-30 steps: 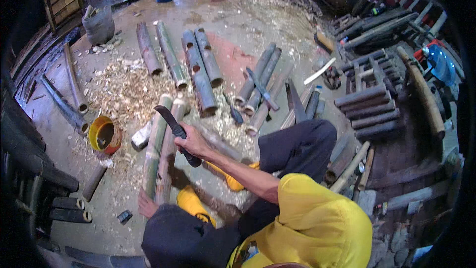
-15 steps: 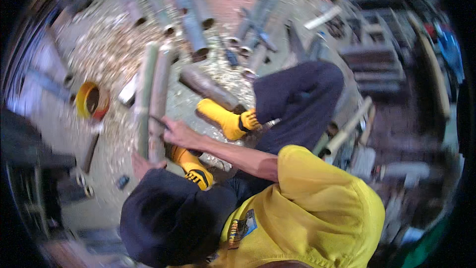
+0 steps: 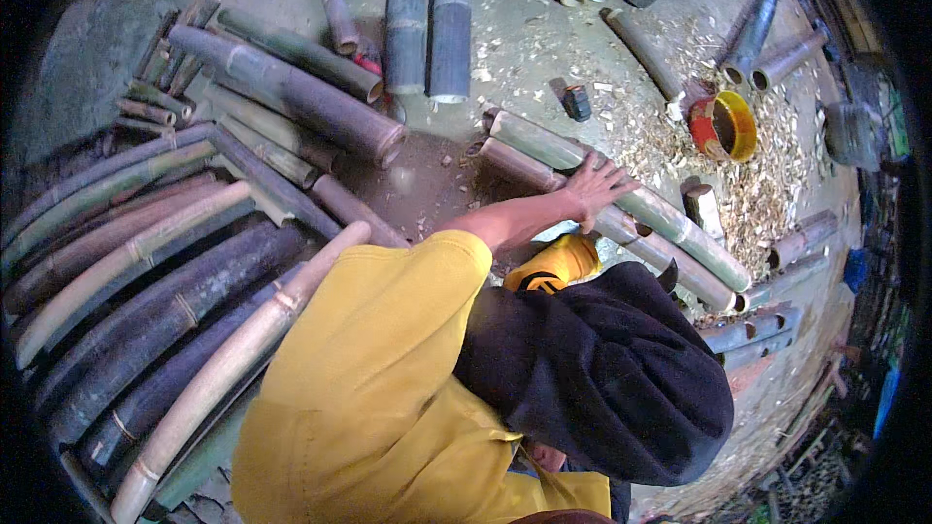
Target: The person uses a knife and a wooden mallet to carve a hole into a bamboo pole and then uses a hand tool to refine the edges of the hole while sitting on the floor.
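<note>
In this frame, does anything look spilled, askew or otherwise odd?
Pale wood shavings are strewn over the ground, thickest around the red and yellow ring. The view is also twisted, with yellow sleeve and dark cloth filling the lower half. One hand rests spread on a bamboo pole; which hand is unclear.

A single head-worn fisheye is looking steeply down from close above onto a yellow-sleeved arm [image 3: 388, 330] and dark-trousered knee [image 3: 602, 369], with the ground's bamboo poles [image 3: 621, 199] bending toward the rim.

No packages, labels, signs, screens.
</note>
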`<action>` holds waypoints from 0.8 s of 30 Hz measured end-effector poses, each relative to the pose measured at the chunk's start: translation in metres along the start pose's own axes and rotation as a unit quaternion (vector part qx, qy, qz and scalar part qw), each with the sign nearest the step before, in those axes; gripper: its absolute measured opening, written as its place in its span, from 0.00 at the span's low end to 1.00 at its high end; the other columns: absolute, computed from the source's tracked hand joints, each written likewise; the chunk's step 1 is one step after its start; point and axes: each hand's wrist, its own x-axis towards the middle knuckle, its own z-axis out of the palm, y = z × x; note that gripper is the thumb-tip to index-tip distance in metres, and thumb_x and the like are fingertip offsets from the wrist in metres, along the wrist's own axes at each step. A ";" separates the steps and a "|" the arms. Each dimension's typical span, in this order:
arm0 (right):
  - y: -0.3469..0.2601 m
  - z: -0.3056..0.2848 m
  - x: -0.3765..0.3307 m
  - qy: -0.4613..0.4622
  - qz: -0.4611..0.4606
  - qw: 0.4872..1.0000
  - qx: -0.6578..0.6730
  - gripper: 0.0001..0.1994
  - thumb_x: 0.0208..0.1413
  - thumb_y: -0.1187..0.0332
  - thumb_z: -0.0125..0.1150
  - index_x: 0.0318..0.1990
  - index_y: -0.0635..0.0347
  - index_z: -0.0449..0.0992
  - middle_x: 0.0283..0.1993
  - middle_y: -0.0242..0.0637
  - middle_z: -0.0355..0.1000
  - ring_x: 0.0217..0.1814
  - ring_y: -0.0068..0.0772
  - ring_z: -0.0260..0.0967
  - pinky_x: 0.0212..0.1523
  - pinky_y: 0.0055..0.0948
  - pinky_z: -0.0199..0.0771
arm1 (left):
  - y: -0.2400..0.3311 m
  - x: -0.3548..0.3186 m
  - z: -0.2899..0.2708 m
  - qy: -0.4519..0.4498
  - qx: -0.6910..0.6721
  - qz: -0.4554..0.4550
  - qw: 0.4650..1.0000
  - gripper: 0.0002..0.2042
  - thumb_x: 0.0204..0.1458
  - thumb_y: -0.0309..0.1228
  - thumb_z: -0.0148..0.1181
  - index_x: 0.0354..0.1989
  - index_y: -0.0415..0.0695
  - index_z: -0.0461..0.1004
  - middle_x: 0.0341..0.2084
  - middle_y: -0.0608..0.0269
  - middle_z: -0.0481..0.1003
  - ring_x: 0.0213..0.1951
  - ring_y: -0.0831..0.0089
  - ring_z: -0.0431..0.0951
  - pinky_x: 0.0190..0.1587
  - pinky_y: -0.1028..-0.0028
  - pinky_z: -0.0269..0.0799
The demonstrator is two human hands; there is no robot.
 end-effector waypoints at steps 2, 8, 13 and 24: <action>0.006 -0.015 0.036 -0.020 -0.020 0.999 -0.017 0.16 0.50 0.67 0.49 0.44 0.68 0.66 0.25 0.46 0.68 0.26 0.40 0.67 0.27 0.38 0.68 | 0.007 0.012 0.006 0.004 -0.003 -0.034 0.999 0.65 0.13 0.48 0.75 0.66 0.55 0.37 0.61 0.55 0.52 0.61 0.56 0.52 0.59 0.42 0.41; 0.017 -0.028 0.023 0.001 -0.002 0.999 -0.039 0.17 0.50 0.68 0.49 0.47 0.68 0.65 0.27 0.48 0.69 0.28 0.43 0.68 0.30 0.38 0.68 | 0.011 0.020 0.005 0.015 -0.028 -0.022 0.999 0.65 0.14 0.47 0.75 0.66 0.56 0.36 0.62 0.55 0.50 0.62 0.56 0.51 0.60 0.43 0.39; 0.002 -0.016 0.016 0.013 0.005 0.999 -0.032 0.19 0.50 0.68 0.49 0.49 0.67 0.64 0.28 0.50 0.70 0.30 0.45 0.69 0.32 0.39 0.69 | -0.004 0.026 -0.012 0.009 -0.021 -0.011 1.000 0.64 0.16 0.48 0.75 0.66 0.56 0.36 0.62 0.56 0.49 0.63 0.56 0.50 0.61 0.43 0.38; -0.046 0.046 0.049 0.085 -0.037 0.982 0.167 0.21 0.49 0.69 0.49 0.53 0.66 0.63 0.30 0.52 0.71 0.32 0.44 0.71 0.34 0.37 0.71 | 0.011 0.040 -0.019 0.047 0.032 0.023 0.998 0.58 0.17 0.41 0.73 0.64 0.50 0.44 0.57 0.48 0.56 0.55 0.53 0.59 0.56 0.53 0.54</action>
